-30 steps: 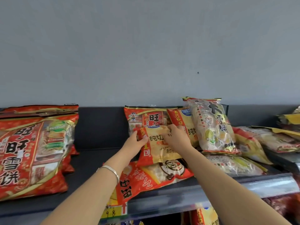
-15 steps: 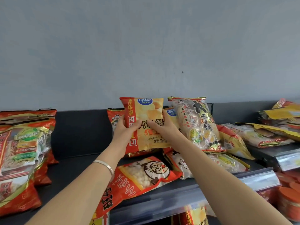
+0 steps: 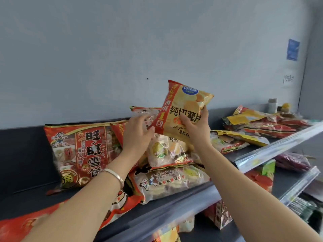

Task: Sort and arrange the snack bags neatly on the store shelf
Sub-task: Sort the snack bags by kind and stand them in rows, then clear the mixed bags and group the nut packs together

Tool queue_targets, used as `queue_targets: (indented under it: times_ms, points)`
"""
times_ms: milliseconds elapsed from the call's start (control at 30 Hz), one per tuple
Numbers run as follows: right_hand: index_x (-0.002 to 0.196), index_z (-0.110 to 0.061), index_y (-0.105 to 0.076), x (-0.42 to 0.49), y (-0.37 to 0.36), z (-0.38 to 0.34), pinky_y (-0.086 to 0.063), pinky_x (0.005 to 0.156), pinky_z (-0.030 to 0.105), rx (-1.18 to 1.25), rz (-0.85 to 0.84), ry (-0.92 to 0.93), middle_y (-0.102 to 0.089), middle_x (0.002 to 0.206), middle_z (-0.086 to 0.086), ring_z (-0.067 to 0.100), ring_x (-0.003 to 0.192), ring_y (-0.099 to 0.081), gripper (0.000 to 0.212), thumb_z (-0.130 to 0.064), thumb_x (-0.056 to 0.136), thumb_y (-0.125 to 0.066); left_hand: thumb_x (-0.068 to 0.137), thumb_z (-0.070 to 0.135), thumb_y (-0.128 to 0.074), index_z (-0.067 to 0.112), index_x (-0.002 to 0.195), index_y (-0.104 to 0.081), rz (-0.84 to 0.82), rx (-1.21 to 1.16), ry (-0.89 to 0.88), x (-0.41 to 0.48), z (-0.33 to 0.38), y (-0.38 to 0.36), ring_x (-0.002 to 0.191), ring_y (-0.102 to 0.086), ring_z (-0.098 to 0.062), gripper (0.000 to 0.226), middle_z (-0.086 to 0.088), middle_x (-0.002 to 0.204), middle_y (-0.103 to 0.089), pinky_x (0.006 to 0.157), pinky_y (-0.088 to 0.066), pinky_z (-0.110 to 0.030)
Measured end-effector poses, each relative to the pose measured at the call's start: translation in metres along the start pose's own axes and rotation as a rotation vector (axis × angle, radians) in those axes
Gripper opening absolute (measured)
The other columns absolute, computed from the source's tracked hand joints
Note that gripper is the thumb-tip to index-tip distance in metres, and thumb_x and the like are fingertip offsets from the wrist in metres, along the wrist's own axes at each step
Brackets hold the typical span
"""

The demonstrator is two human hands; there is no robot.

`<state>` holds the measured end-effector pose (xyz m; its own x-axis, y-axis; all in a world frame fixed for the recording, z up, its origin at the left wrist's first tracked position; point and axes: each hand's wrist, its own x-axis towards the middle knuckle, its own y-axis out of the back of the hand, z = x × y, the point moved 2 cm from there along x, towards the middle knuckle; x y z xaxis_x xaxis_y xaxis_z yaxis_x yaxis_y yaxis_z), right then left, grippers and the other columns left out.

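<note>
one dark top shelf (image 3: 262, 151) | one large red cracker bag (image 3: 83, 151) leaning at the back, left | two clear cracker bags (image 3: 167, 151) stacked mid-shelf | one yellow chip bag (image 3: 181, 105) raised above them | right hand (image 3: 197, 128) gripping its lower edge | left hand (image 3: 138, 135) at its corner, grip unclear | one bracelet (image 3: 114, 173), left wrist

The chip bag (image 3: 183, 109) is up above the shelf (image 3: 28, 194). The right grip (image 3: 196, 127) clasps its lower right side, and the left grip (image 3: 138, 135) touches its lower left corner. Straight below the chip bag a leaning bag (image 3: 166, 152) stands behind a flat bag (image 3: 169, 180), which lies at the shelf's front edge. Left of the chip bag and lower, a big cracker bag (image 3: 82, 151) stands against the back panel (image 3: 22, 147). Right of the chip bag a heap of bags (image 3: 258, 123) lies on the shelf. Below and right of it runs a lower shelf (image 3: 300, 184).
</note>
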<state>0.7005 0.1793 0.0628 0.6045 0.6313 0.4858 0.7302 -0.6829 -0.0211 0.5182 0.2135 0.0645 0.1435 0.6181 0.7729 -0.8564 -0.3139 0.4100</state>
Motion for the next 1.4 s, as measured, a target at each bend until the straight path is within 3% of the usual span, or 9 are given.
queue_targets:
  times_ms: [133,233,400,500,700,833,1133,1300,1400]
  points:
    - [0.150,-0.031,-0.019,0.050,0.034,0.030,-0.055,0.086,0.046,-0.107,0.015,-0.049,-0.060,0.119,-0.004,0.023,0.104,-0.064,0.082,-0.045,0.085,-0.066,0.088,0.029,-0.058,0.023,0.125,-0.055,-0.104,0.177,-0.110,0.013,0.013,-0.051,0.126,-0.041,-0.018,0.037,0.001,0.131,-0.052,0.111,-0.027,-0.044]
    - [0.148,-0.030,-0.024,0.088,0.050,0.055,-0.057,0.083,0.045,-0.152,-0.027,-0.101,-0.062,0.120,-0.003,0.022,0.100,-0.065,0.078,-0.049,0.085,-0.065,0.091,0.032,-0.055,0.027,0.134,-0.047,-0.217,0.228,-0.120,0.022,0.018,-0.087,0.131,-0.037,-0.015,0.045,0.004,0.140,-0.044,0.110,-0.027,-0.036]
    - [0.145,-0.022,-0.033,0.132,0.054,0.083,-0.051,0.093,0.043,-0.357,-0.238,-0.205,-0.054,0.131,0.010,0.028,0.113,-0.058,0.057,-0.043,0.096,-0.050,0.093,0.045,-0.045,0.031,0.146,-0.025,-0.422,0.543,-0.117,0.031,0.026,-0.133,0.139,-0.026,-0.017,0.058,0.003,0.149,-0.033,0.116,-0.017,-0.045]
    - [0.147,-0.021,-0.033,0.142,0.050,0.099,-0.045,0.101,0.045,-0.558,-0.291,-0.125,-0.034,0.147,0.014,0.035,0.124,-0.048,0.056,-0.045,0.097,-0.043,0.093,0.049,-0.040,0.037,0.149,-0.005,-0.537,0.678,-0.030,0.032,0.026,-0.156,0.145,-0.010,-0.020,0.067,0.001,0.156,-0.021,0.115,0.004,-0.052]
    - [0.140,-0.026,-0.045,0.156,0.053,0.118,-0.047,0.098,0.047,-0.619,-0.342,0.037,-0.043,0.146,0.006,0.028,0.124,-0.050,0.044,-0.042,0.099,-0.042,0.096,0.041,-0.040,0.035,0.149,0.001,-0.555,0.673,0.009,0.033,0.029,-0.176,0.144,-0.012,-0.020,0.067,-0.001,0.153,-0.027,0.116,0.005,-0.054]
    - [0.139,-0.029,-0.046,0.155,0.048,0.112,-0.031,0.109,0.056,-0.806,-0.318,0.096,-0.041,0.145,0.006,0.032,0.134,-0.037,0.040,-0.036,0.100,-0.039,0.095,0.043,-0.041,0.035,0.148,-0.012,-0.478,0.681,-0.024,0.031,0.030,-0.171,0.143,-0.017,-0.016,0.061,0.005,0.152,-0.029,0.116,0.001,-0.052]
    - [0.117,-0.012,-0.065,0.072,-0.022,0.026,-0.043,0.089,0.040,-0.484,-0.309,0.678,-0.060,0.120,0.009,0.031,0.114,-0.049,0.027,-0.020,0.097,-0.049,0.094,0.033,-0.049,0.025,0.115,-0.063,-0.092,0.606,-0.054,0.020,0.013,-0.069,0.108,-0.057,-0.015,0.027,0.007,0.116,-0.065,0.091,-0.045,-0.034]
    - [0.102,-0.008,-0.070,-0.009,-0.081,-0.006,-0.051,0.069,0.041,-0.403,-0.478,0.949,-0.066,0.101,0.011,0.033,0.095,-0.059,0.026,-0.020,0.094,-0.049,0.094,0.035,-0.048,0.029,0.112,-0.063,-0.089,0.695,0.138,-0.016,-0.021,0.025,0.101,-0.058,-0.016,0.025,0.007,0.111,-0.065,0.082,-0.047,-0.034]
    - [0.111,-0.012,-0.067,-0.057,-0.119,-0.016,-0.051,0.077,0.041,-0.451,-0.712,0.969,-0.064,0.107,0.006,0.026,0.096,-0.061,0.028,-0.025,0.098,-0.046,0.094,0.038,-0.049,0.032,0.111,-0.062,-0.188,0.714,0.366,-0.042,-0.055,0.083,0.106,-0.058,-0.015,0.022,0.009,0.117,-0.062,0.085,-0.046,-0.034]
